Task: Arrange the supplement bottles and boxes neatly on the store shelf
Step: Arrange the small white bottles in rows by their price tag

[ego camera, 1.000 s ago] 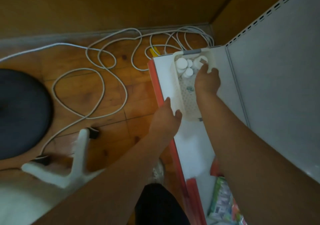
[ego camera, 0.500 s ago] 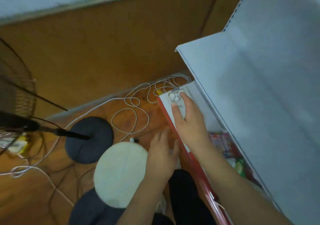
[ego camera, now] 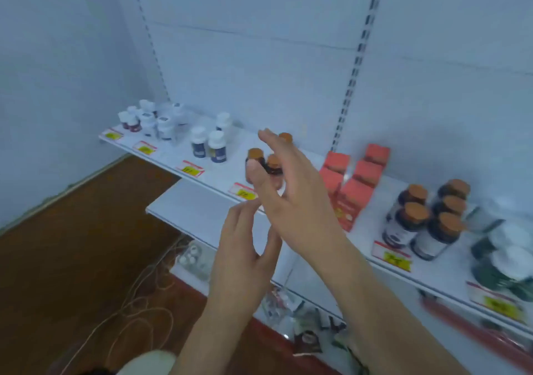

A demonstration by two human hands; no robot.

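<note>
A white store shelf (ego camera: 213,172) runs from left to right with yellow price tags on its front edge. On it stand white-capped bottles (ego camera: 155,122), blue bottles (ego camera: 208,143), small dark bottles with orange caps (ego camera: 256,155), coral boxes (ego camera: 356,182) and larger dark orange-capped bottles (ego camera: 424,218). My right hand (ego camera: 291,190) is raised in front of the small orange-capped bottles, fingers spread, holding nothing. My left hand (ego camera: 242,256) is just below it, fingers straight, empty.
A lower white shelf (ego camera: 190,207) juts out beneath. A white basket with small white bottles (ego camera: 191,256) sits on the bottom shelf. White cables (ego camera: 144,311) lie on the wooden floor. Packets (ego camera: 305,331) lie on the bottom shelf at lower right.
The view has swung up from the bottom shelf and floor to the stocked shelf. Both hands left the white basket and rose in front of the shelf, empty.
</note>
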